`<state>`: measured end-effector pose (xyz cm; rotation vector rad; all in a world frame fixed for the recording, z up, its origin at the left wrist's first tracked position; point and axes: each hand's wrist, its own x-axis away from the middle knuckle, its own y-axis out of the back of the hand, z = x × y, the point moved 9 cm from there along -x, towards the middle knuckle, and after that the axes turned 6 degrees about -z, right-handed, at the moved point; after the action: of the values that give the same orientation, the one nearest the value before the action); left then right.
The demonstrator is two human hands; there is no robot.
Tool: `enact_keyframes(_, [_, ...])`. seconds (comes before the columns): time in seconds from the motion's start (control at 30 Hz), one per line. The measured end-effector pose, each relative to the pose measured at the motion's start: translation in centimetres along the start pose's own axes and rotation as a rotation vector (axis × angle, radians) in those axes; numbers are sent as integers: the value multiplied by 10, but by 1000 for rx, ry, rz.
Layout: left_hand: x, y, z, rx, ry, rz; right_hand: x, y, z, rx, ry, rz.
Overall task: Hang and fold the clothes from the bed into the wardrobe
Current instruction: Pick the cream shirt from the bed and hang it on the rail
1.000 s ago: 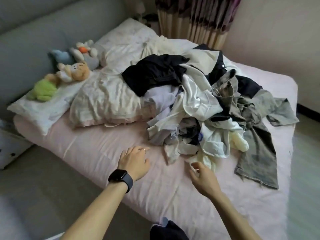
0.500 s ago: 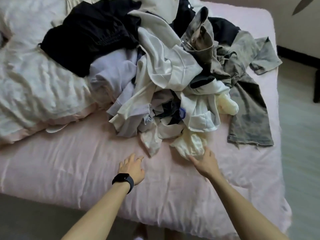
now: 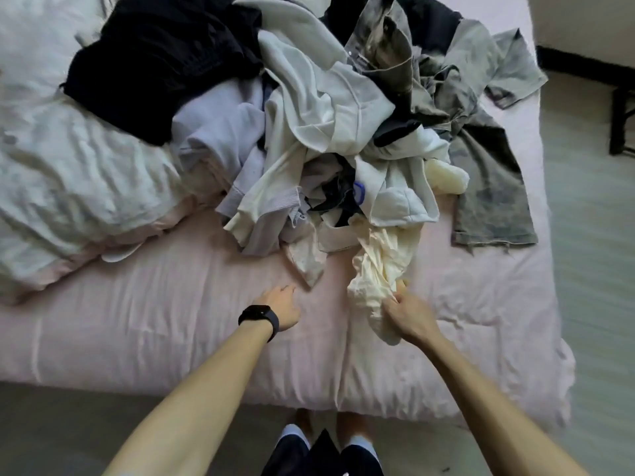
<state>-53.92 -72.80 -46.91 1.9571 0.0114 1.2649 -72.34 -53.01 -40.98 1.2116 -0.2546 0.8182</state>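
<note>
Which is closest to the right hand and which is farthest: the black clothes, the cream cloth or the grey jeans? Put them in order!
1. cream cloth: gripped in the right hand, right in front.
2. grey jeans: beyond the hand, off to the right.
3. black clothes: far back, on the left.

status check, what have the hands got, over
Right hand gripping cream garment. Left hand open, empty. Garment's far end tucked under clothes pile.
</note>
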Motion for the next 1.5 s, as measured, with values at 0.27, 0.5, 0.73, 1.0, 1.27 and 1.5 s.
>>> enact_keyframes(0.27, [120,66,-123,-222,-567,-239,138,74,35,-300,85,160])
enact_keyframes(0.5, [176,78,-138,11,-550,-227,181,161,22,-327,169,23])
enact_keyframes(0.73, [206,113,-121,156,-480,-295,183,220,-9,-132,252,-305])
enact_keyframes(1.0, [223,152,-100,-147,-350,-439,153,242,-32,-74,229,-481])
enact_keyframes(1.27, [254,169,-90,-11,-198,-595,112,228,-24,139,295,-342])
enact_keyframes(1.5, [300,172,-66,865,-142,-620,116,223,34,64,548,-160])
